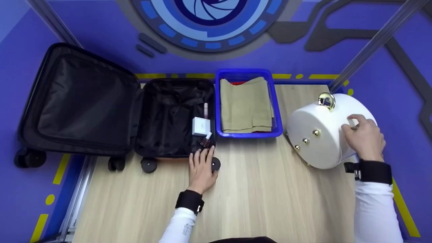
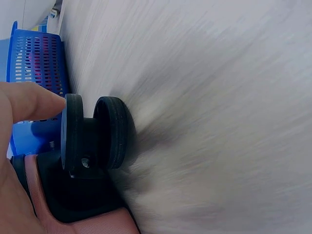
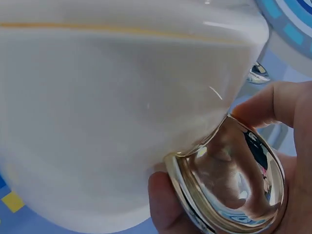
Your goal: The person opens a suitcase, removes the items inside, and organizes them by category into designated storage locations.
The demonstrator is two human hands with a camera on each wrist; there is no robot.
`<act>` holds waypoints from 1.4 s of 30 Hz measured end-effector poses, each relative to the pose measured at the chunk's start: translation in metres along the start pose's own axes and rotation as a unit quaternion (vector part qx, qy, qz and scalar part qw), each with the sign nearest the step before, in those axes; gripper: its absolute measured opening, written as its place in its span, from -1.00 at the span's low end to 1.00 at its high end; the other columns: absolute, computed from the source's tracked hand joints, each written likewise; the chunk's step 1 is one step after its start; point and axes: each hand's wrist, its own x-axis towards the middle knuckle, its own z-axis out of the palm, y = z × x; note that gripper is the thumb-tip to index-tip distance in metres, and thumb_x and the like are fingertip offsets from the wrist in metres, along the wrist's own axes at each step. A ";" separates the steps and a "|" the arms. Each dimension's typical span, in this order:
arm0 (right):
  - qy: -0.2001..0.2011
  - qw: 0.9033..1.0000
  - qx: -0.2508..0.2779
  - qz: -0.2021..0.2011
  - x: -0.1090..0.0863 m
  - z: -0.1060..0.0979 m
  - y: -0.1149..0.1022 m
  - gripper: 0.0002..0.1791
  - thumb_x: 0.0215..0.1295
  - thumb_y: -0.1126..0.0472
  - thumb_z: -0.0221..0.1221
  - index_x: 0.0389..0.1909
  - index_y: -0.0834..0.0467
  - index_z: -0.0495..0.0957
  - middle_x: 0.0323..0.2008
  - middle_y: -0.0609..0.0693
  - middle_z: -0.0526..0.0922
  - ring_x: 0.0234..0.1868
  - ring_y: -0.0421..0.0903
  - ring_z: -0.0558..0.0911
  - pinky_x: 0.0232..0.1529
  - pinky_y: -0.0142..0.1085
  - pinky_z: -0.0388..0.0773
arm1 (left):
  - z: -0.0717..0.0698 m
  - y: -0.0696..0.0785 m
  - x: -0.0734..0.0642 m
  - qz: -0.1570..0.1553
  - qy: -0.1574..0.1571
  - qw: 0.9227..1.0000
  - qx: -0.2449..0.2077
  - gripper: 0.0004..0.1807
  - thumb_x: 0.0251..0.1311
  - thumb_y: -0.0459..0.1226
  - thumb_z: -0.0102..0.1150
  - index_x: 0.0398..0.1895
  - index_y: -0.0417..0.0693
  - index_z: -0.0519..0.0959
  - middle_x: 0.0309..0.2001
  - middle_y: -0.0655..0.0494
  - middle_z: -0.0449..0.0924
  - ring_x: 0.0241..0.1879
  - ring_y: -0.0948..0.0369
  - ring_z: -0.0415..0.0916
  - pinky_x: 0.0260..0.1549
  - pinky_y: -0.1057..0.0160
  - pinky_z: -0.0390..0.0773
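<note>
On the right of the table a white rounded case [image 1: 308, 119] with gold ball feet lies tipped over. My right hand [image 1: 366, 138] grips a gold knob [image 3: 229, 183] on its side, thumb and fingers curled round it. My left hand [image 1: 201, 170] rests on the near edge of an open black-lined suitcase [image 1: 165, 114], fingers laid over the rim. Its thumb touches a black wheel [image 2: 73, 131] in the left wrist view. Inside the suitcase, by the right wall, are a small white box [image 1: 201, 126], a pink tube [image 1: 206, 110] and a dark red bottle [image 1: 205, 141] with a white cap.
A blue basket [image 1: 249, 135] stands against the suitcase's right side and holds folded khaki cloth [image 1: 246, 104] with something red beneath. The suitcase lid [image 1: 84, 98] leans open at the left. Blue walls and metal posts [image 1: 378, 44] bound the table [image 1: 263, 189].
</note>
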 end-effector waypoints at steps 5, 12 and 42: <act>-0.013 1.000 -0.006 -0.015 -0.022 -0.002 -0.001 -0.40 0.50 -0.08 -0.05 0.40 0.13 0.51 0.01 0.37 0.51 -0.16 0.46 0.52 -0.32 0.28 0.40 | -0.001 0.001 0.000 -0.002 0.001 1.000 0.004 0.08 0.07 -0.17 0.47 0.66 0.08 0.10 0.45 -0.09 0.26 0.51 -0.18 0.04 0.50 -0.26 -0.18; 0.010 0.998 -0.004 -0.055 -0.049 -0.001 -0.004 -0.41 0.54 -0.14 -0.01 0.14 0.27 0.69 -0.20 0.27 0.61 -0.38 0.27 0.57 -0.54 -0.04 0.36 | -0.001 0.001 -0.001 -0.003 -0.001 1.000 -0.004 0.07 0.09 -0.16 0.48 0.66 0.08 0.10 0.45 -0.10 0.26 0.52 -0.17 0.02 0.50 -0.26 -0.18; -0.017 0.987 -0.018 -0.157 -0.051 0.009 -0.028 -0.39 0.34 -0.19 0.34 0.18 0.19 0.69 0.29 0.30 0.48 0.27 0.50 0.33 -0.10 0.50 0.34 | -0.012 0.179 0.071 0.155 0.010 0.951 -0.269 -0.63 0.31 -0.23 0.29 0.16 -0.04 0.60 0.15 0.09 0.57 0.12 0.15 0.53 0.09 0.32 0.50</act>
